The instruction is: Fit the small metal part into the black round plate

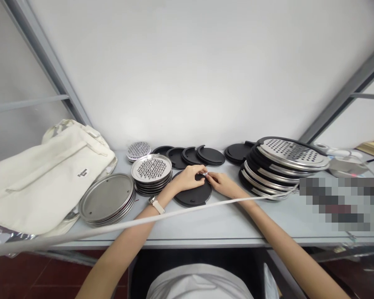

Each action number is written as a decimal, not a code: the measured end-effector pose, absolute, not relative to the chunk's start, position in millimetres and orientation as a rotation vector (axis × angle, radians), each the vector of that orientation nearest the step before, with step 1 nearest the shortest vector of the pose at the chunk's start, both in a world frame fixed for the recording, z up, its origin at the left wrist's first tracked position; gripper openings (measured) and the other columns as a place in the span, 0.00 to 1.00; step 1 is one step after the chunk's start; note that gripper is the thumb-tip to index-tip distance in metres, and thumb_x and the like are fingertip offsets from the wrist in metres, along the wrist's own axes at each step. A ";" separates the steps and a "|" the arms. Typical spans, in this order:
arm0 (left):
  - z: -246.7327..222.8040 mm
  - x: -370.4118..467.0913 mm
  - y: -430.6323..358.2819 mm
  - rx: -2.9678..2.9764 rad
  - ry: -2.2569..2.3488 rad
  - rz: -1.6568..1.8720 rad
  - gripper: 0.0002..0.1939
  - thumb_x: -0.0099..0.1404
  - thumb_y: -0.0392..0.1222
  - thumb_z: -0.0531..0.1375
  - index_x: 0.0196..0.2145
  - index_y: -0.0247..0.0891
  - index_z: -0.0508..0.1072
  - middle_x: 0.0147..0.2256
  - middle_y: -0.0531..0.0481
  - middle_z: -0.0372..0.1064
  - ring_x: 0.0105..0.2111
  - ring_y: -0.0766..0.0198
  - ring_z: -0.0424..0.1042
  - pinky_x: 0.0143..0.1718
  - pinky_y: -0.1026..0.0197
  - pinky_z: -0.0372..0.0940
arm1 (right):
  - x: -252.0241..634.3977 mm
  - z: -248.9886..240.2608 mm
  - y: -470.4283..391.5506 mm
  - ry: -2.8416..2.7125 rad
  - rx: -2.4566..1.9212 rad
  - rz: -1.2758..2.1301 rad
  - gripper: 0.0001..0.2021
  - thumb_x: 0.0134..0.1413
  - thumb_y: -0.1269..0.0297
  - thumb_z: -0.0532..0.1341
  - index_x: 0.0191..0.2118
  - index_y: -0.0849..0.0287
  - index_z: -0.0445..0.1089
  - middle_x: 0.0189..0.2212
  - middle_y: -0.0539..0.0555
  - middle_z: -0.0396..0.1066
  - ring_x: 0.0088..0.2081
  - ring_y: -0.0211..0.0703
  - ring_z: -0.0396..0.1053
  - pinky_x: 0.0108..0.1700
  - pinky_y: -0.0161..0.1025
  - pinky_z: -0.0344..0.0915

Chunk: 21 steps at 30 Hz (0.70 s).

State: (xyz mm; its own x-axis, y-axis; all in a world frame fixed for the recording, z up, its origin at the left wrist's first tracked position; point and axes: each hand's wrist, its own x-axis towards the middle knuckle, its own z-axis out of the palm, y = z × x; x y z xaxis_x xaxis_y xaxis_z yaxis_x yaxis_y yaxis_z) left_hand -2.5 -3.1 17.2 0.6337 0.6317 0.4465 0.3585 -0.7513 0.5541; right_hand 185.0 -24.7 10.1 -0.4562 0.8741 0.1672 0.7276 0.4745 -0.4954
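A round black plastic disc [191, 196] with a small hole and a notched rim lies flat on the table in front of me. My left hand [188, 179], wearing a wristwatch [156, 203], arches over its far part with the fingers curled. From the right, my right hand [223, 184] pinches at the disc's far right edge. The fingertips of both hands meet at a tiny whitish piece [205, 175], too small and too covered to name. Left of the disc stands a stack of round metal grater plates [151, 169], the top one with raised teeth.
Plain metal discs [107, 197] are stacked at the left beside a cream bag [59, 166]. Several black discs [210, 155] line the wall. A tall stack of black-rimmed grater discs [280, 166] stands right. A pale cord [174, 214] crosses the view before my forearms.
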 end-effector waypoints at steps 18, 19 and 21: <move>16.2 -3.1 -2.4 2.444 0.778 0.886 0.12 0.57 0.31 0.57 0.41 0.36 0.70 0.39 0.50 0.72 0.39 0.66 0.71 0.43 0.64 0.65 | 184.9 5.9 -21.6 -2.294 -1.334 0.524 0.19 0.65 0.59 0.45 0.36 0.62 0.70 0.29 0.56 0.73 0.30 0.43 0.68 0.35 0.37 0.60; 16.4 -3.1 -2.6 2.442 0.775 0.889 0.12 0.57 0.31 0.57 0.41 0.36 0.70 0.39 0.50 0.72 0.39 0.66 0.71 0.43 0.64 0.65 | 185.1 5.5 -21.4 -2.292 -1.324 0.527 0.19 0.65 0.58 0.45 0.35 0.62 0.69 0.29 0.55 0.72 0.29 0.42 0.67 0.34 0.36 0.60; 16.7 -2.9 -2.7 2.440 0.770 0.891 0.12 0.57 0.31 0.57 0.41 0.36 0.70 0.39 0.50 0.72 0.38 0.66 0.71 0.43 0.64 0.65 | 185.3 4.4 -21.3 -2.276 -1.313 0.531 0.19 0.64 0.58 0.45 0.35 0.62 0.69 0.27 0.54 0.71 0.28 0.41 0.66 0.33 0.35 0.59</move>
State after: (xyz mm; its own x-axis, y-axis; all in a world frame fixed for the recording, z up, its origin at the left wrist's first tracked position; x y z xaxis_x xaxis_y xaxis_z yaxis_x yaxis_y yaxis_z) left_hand -2.9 -2.7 16.7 0.6393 0.6262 0.4462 0.3507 -0.7539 0.5556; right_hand 185.3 -21.3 4.4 -0.4411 0.8764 0.1932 0.7002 0.4708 -0.5367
